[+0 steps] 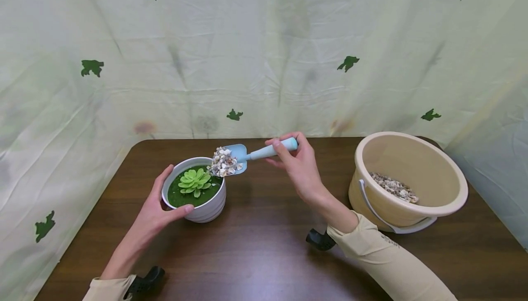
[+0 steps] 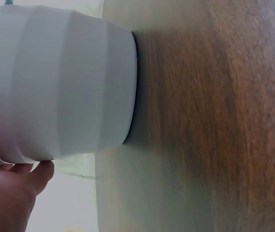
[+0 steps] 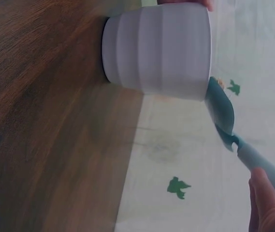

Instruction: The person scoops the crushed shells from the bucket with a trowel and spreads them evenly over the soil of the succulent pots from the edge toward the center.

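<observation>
A white ribbed plant pot stands on the table with a green succulent on a green surface inside. My left hand holds the pot from its left side, thumb at the front rim and fingers round the far side. In my right hand I grip the handle of a light blue hand trowel. Its scoop carries a heap of small pale pebbles and lies over the pot's right rim. The right wrist view shows the trowel blade tipped against the rim.
A beige bucket with a grey handle stands at the right of the brown wooden table, pebbles lying inside. Behind the table hangs a pale curtain with green leaf-like prints. Black wrist devices sit under both forearms.
</observation>
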### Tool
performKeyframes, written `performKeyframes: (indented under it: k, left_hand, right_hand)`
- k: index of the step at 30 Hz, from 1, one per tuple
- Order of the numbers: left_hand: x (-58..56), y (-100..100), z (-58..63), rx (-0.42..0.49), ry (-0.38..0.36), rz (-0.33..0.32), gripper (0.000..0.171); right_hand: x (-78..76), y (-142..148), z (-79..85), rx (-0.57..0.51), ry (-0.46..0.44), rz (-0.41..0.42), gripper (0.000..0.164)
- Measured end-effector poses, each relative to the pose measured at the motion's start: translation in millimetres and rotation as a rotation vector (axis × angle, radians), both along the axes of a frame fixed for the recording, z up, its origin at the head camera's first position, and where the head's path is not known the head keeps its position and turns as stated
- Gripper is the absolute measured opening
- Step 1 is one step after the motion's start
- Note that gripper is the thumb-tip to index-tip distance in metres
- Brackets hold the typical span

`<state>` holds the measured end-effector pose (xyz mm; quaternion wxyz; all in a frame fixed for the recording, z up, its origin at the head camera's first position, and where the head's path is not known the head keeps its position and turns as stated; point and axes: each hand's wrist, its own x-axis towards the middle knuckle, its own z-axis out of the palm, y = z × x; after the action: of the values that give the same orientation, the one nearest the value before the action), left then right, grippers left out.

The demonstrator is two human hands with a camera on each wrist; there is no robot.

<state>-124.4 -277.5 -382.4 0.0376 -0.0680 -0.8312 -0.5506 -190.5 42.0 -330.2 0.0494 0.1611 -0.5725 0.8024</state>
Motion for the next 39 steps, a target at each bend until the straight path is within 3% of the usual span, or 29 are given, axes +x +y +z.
performKeyframes:
  k: [11, 22, 33, 39]
  left_hand:
    - [-2.6, 1.8, -0.7, -0.08, 0.043, 0.015, 0.103]
    - [-0.9, -0.2, 2.8, 0.009, -0.031, -0.039, 0.1]
    - [-2.0, -0.9, 3.2, 0.028, -0.025, -0.051, 0.1]
    - [-4.6, -0.7, 1.0, -0.049, 0.021, -0.015, 0.104]
  right_hand:
    - [2.5, -1.2, 0.9, 0.046, 0.044, -0.01, 0.019]
    - [4.6, 1.0, 0.9, 0.036, 0.048, -0.008, 0.021]
    - [7.8, 4.5, 2.6, 0.055, 0.07, -0.007, 0.021]
    - [9.4, 3.9, 4.0, 0.06, 0.076, -0.007, 0.02]
